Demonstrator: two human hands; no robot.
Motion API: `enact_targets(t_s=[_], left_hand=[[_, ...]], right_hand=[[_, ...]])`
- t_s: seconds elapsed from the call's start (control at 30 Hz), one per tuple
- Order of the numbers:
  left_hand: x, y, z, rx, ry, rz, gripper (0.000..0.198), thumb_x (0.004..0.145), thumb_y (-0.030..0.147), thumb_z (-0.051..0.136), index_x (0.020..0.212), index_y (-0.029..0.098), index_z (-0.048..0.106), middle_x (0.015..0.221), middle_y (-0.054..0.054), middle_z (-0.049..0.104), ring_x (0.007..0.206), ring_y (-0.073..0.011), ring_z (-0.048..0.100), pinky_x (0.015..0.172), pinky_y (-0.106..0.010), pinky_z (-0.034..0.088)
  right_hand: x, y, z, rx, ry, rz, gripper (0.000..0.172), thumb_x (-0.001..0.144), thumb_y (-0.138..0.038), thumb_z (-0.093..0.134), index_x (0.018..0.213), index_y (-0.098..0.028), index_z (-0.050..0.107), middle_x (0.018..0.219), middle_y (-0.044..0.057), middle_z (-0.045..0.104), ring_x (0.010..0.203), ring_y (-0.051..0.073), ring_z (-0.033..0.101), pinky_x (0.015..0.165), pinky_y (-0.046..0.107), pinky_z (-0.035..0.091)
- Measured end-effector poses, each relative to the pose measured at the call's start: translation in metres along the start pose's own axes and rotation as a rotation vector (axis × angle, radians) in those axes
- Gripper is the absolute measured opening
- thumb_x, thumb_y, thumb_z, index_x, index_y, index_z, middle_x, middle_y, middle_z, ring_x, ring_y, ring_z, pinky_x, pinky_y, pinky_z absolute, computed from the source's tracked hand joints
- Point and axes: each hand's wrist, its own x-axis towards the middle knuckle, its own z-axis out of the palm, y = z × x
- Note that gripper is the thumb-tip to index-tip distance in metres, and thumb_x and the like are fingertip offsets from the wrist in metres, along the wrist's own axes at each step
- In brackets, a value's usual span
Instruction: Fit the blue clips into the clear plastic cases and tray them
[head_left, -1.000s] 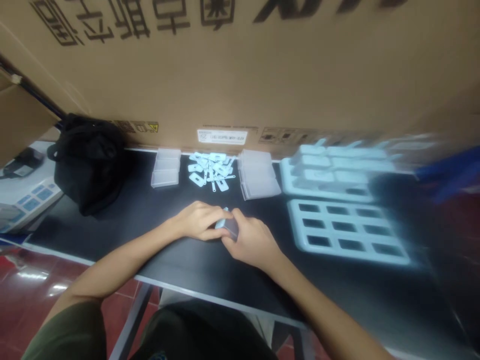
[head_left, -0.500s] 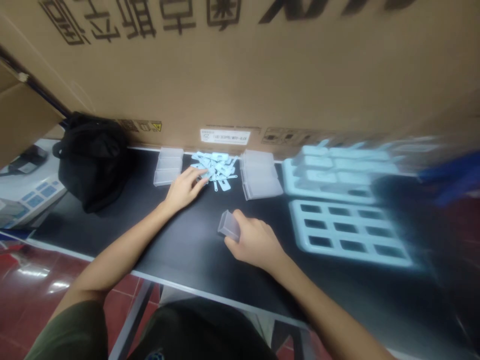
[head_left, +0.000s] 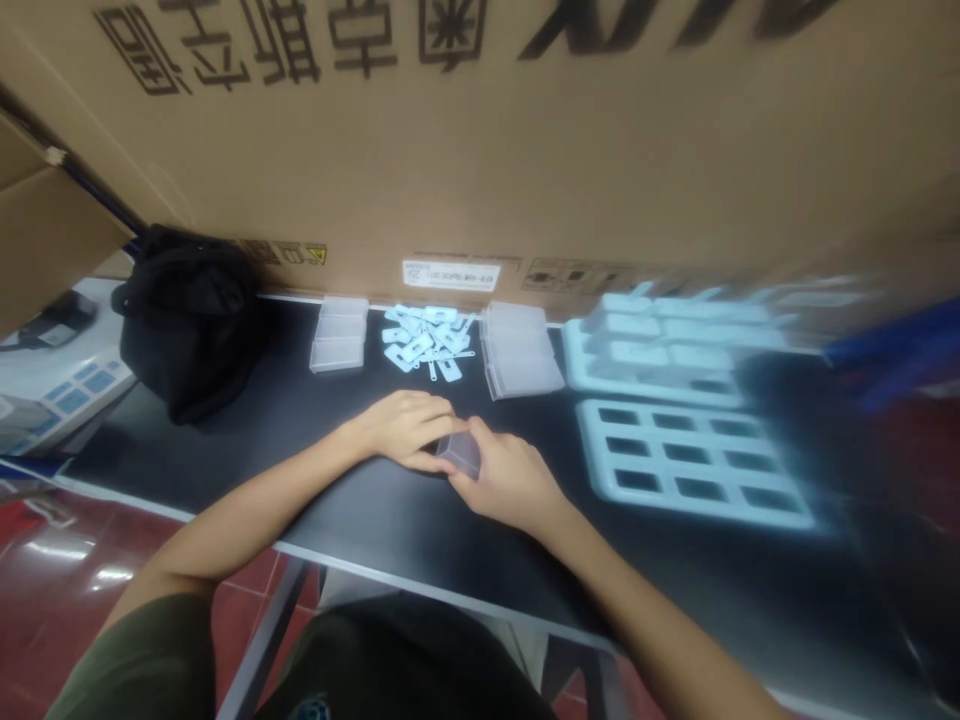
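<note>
In the head view, my right hand (head_left: pixel 514 480) is closed on a small clear plastic box (head_left: pixel 460 452) above the black table. My left hand (head_left: pixel 409 430) meets it from the left, its fingers and thumb curled around the box's left end. Whether anything else is inside the left fingers is hidden. Beyond my hands lies a loose pile of light blue flat plastic pieces (head_left: pixel 427 338), some with slots and thin stems. More clear plastic boxes (head_left: pixel 341 335) lie to its left, and a stack of clear plastic cases (head_left: pixel 521 350) to its right.
A light blue tray with rectangular openings (head_left: pixel 694 460) lies to the right. Behind it another light blue tray (head_left: pixel 660 345) bears several raised pieces. A black cloth bag (head_left: pixel 187 320) sits at the left. One large cardboard box (head_left: pixel 480 150) walls off the table's back.
My left hand has moved from the pile of light blue pieces toward me and right, onto the clear plastic box. My right hand stays nearly in place, holding the box.
</note>
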Motion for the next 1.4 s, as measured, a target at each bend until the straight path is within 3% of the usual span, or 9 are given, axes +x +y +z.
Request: enact_targets(t_s=[0.13,0.2,0.3,0.4,0.53,0.77,0.97,1.17,1.4], left_hand=[[-0.015,-0.019,-0.031,-0.031,0.072,-0.092,0.054,0.093,0.073,0.057,0.114,0.026,0.073,0.097,-0.012,0.075,0.085,-0.0276,0.072,0.076,-0.041,0.06],[-0.03,-0.039,-0.058,0.046,0.246,-0.246,0.059,0.096,0.074,0.049,0.116,0.024,0.071,0.103,-0.011,0.075,0.094,-0.0273,0.071,0.084,-0.042,0.06],[-0.054,-0.075,-0.094,0.217,0.421,-0.525,0.055,0.106,0.06,0.041,0.134,0.018,0.063,0.122,-0.014,0.07,0.113,-0.0293,0.066,0.105,-0.049,0.052],[-0.076,-0.107,-0.111,0.353,0.379,-0.691,0.056,0.106,0.058,0.044,0.141,0.018,0.06,0.13,-0.013,0.068,0.115,-0.0288,0.062,0.111,-0.048,0.047],[-0.094,-0.131,-0.11,0.39,0.364,-0.742,0.057,0.107,0.059,0.04,0.144,0.02,0.059,0.138,-0.013,0.066,0.12,-0.0305,0.061,0.112,-0.049,0.044],[-0.105,-0.152,-0.1,0.325,0.375,-0.726,0.057,0.11,0.059,0.026,0.14,0.023,0.058,0.149,-0.013,0.061,0.145,-0.029,0.05,0.12,-0.051,0.034],[-0.114,-0.166,-0.094,0.28,0.355,-0.741,0.051,0.11,0.055,0.031,0.135,0.024,0.063,0.151,-0.013,0.061,0.148,-0.0285,0.048,0.121,-0.052,0.033],[-0.117,-0.171,-0.091,0.232,0.367,-0.767,0.044,0.106,0.049,0.043,0.132,0.024,0.07,0.137,-0.011,0.067,0.131,-0.0301,0.058,0.118,-0.051,0.04],[-0.121,-0.174,-0.086,0.113,0.513,-0.865,0.047,0.099,0.053,0.056,0.13,0.023,0.074,0.123,-0.01,0.065,0.091,-0.0201,0.064,0.091,-0.039,0.058]], right_hand=[[-0.001,-0.001,0.005,0.099,0.084,-0.025,0.048,0.095,-0.046,0.061,0.132,-0.02,0.046,0.103,0.008,0.075,0.084,0.027,0.072,0.066,0.03,0.033],[0.0,0.001,0.008,0.121,0.111,-0.042,0.048,0.098,-0.045,0.059,0.137,-0.02,0.044,0.1,0.005,0.074,0.083,0.025,0.071,0.067,0.029,0.034],[0.002,0.005,0.011,0.1,0.123,-0.074,0.037,0.103,-0.042,0.054,0.132,-0.02,0.048,0.098,0.004,0.073,0.084,0.023,0.07,0.068,0.029,0.034],[0.005,0.008,0.013,0.051,0.142,-0.106,0.025,0.105,-0.04,0.051,0.121,-0.021,0.054,0.099,0.003,0.072,0.082,0.02,0.068,0.067,0.029,0.033],[0.008,0.009,0.016,0.026,0.166,-0.127,0.02,0.104,-0.039,0.053,0.114,-0.022,0.057,0.094,0.002,0.071,0.076,0.018,0.066,0.064,0.029,0.031],[0.009,0.01,0.018,0.002,0.166,-0.135,0.017,0.105,-0.038,0.053,0.11,-0.022,0.059,0.093,0.001,0.071,0.075,0.017,0.064,0.063,0.028,0.03],[0.008,0.009,0.015,-0.012,0.153,-0.144,0.017,0.105,-0.037,0.052,0.11,-0.022,0.058,0.095,0.002,0.071,0.075,0.017,0.064,0.062,0.028,0.028],[0.008,0.009,0.016,-0.031,0.156,-0.155,0.018,0.105,-0.037,0.051,0.112,-0.022,0.058,0.096,0.002,0.072,0.076,0.018,0.064,0.062,0.028,0.027],[0.008,0.01,0.016,-0.048,0.154,-0.169,0.017,0.106,-0.036,0.051,0.111,-0.022,0.058,0.096,0.002,0.072,0.076,0.018,0.064,0.062,0.028,0.027]])
